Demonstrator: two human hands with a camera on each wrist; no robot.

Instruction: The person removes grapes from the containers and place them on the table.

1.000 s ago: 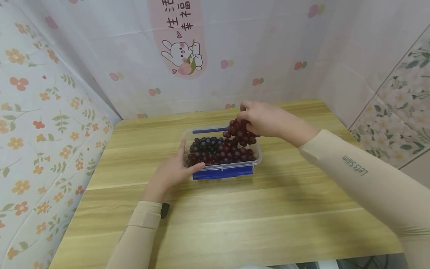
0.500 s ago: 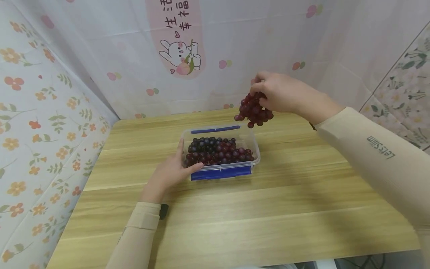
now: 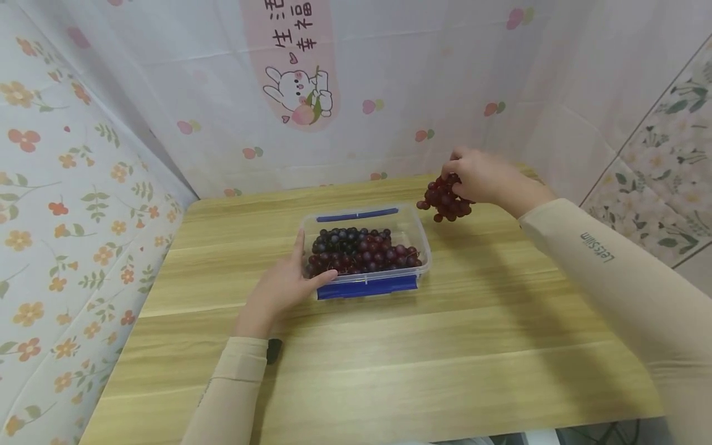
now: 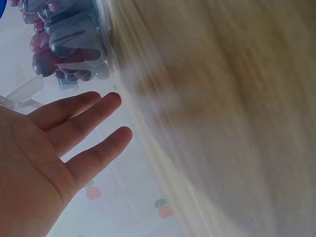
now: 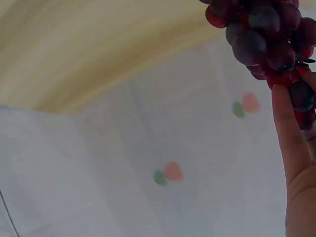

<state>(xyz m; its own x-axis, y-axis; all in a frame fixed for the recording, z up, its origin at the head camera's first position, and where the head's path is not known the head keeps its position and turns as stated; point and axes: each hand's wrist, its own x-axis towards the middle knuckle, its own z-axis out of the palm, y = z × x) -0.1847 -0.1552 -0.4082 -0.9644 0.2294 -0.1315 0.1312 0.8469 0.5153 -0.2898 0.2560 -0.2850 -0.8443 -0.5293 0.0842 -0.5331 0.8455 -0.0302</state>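
A clear plastic container (image 3: 413, 227) with blue side latches stands on the table. Dark purple and red bunches of grapes (image 3: 367, 250) lie inside, leaving its back right part bare. My left hand (image 3: 282, 285) rests at its left end, thumb over the front rim and index finger along the side. In the left wrist view three fingers (image 4: 101, 153) of that hand stretch out straight beside the container. Right of the container, my right hand (image 3: 483, 176) holds a red bunch of grapes (image 3: 447, 198) from above, the grapes hanging over the table; the right wrist view shows the fingers against the bunch (image 5: 269, 37).
The wood-grain table (image 3: 356, 364) extends around the container. A white printed cloth (image 3: 389, 80) hangs along its back edge, and a flowered cloth (image 3: 83, 247) on the left. Under the front right edge some cables (image 3: 612, 432) show.
My right hand has lifted the red bunch of grapes up out of the container, carried it right and lowered it toward the table. The left hand has stayed at the container.
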